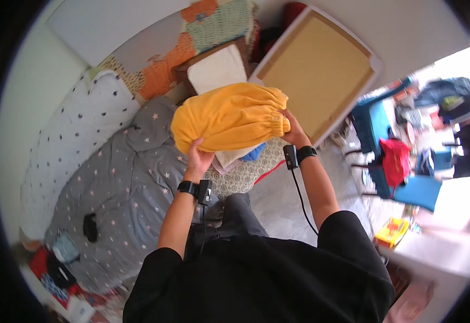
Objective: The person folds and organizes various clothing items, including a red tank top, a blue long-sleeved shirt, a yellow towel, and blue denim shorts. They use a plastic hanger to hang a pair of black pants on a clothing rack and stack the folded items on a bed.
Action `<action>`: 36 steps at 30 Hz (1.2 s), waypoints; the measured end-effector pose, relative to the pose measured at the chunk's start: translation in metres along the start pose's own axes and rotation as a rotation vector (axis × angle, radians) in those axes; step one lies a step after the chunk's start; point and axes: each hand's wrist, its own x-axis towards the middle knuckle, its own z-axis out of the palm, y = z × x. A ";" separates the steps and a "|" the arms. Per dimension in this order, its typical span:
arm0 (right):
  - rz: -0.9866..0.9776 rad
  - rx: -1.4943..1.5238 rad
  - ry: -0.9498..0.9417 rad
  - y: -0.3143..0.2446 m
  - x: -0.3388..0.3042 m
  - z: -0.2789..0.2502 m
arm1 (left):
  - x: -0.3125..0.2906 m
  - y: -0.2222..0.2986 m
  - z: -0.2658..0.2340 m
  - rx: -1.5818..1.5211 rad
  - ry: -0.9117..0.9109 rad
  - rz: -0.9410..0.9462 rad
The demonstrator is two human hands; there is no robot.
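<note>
Above patterned sheet (229, 181), left hand (198, 158) pinching near edge of yellow garment (229, 118), right hand (296, 133) its gathered end; floor (272, 202) opens rightward.

Over on the left, a grey bedspread (122, 194) dotted with pale stars sprawls in wrinkles, a small black item (90, 227) lying on it! Alongside runs white bedding (73, 140) with dark spots. Up at the back, there's a patchwork cover (170, 62) in orange, green and grey, and to its right leans a big tan panel (313, 75) framed in white! Out right, a red cloth (395, 161) hangs by a blue chair (368, 126), and nearer, a yellow packet (392, 231) sits on the pale worktop (445, 247). Grey floor (278, 199) gleams between bed and chair!
</note>
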 end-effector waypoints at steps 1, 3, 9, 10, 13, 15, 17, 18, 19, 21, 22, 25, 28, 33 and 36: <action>0.016 -0.051 0.060 -0.002 0.015 -0.006 | 0.010 -0.008 -0.018 0.038 0.035 -0.022; 0.095 -0.117 0.092 0.011 0.038 -0.012 | 0.017 -0.020 -0.077 0.067 0.236 -0.139; 0.247 -0.767 0.811 0.077 0.062 -0.148 | -0.065 -0.058 -0.184 0.229 0.656 -0.263; 0.318 -0.735 0.774 0.079 0.056 -0.144 | -0.080 -0.054 -0.188 0.203 0.660 -0.235; 0.433 -0.825 0.582 0.098 0.049 -0.144 | -0.119 -0.036 -0.215 0.225 0.651 -0.160; 0.433 -0.909 0.472 0.125 0.044 -0.126 | -0.148 -0.022 -0.212 0.182 0.702 -0.040; 0.433 -0.980 0.360 0.161 0.041 -0.094 | -0.189 -0.008 -0.220 0.112 0.758 0.153; 0.453 -1.012 0.311 0.178 0.042 -0.077 | -0.205 -0.001 -0.229 0.063 0.731 0.191; 0.466 -1.001 0.254 0.193 0.043 -0.063 | -0.214 0.006 -0.234 0.007 0.724 0.239; 0.504 -1.028 0.163 0.229 0.047 -0.040 | -0.231 0.014 -0.242 -0.056 0.659 0.341; 0.534 -1.015 0.156 0.251 0.046 -0.029 | -0.245 0.014 -0.246 -0.051 0.602 0.405; 0.583 -1.113 0.049 0.324 0.037 0.005 | -0.305 0.018 -0.249 -0.037 0.561 0.581; 0.621 -1.233 -0.127 0.417 0.016 0.049 | -0.382 0.022 -0.318 -0.172 0.569 0.604; 0.935 -1.333 -0.270 0.544 -0.051 0.112 | -0.532 0.021 -0.417 -0.425 0.678 0.780; 0.899 -1.402 -0.507 0.606 -0.052 0.157 | -0.591 0.037 -0.451 -0.618 0.759 0.893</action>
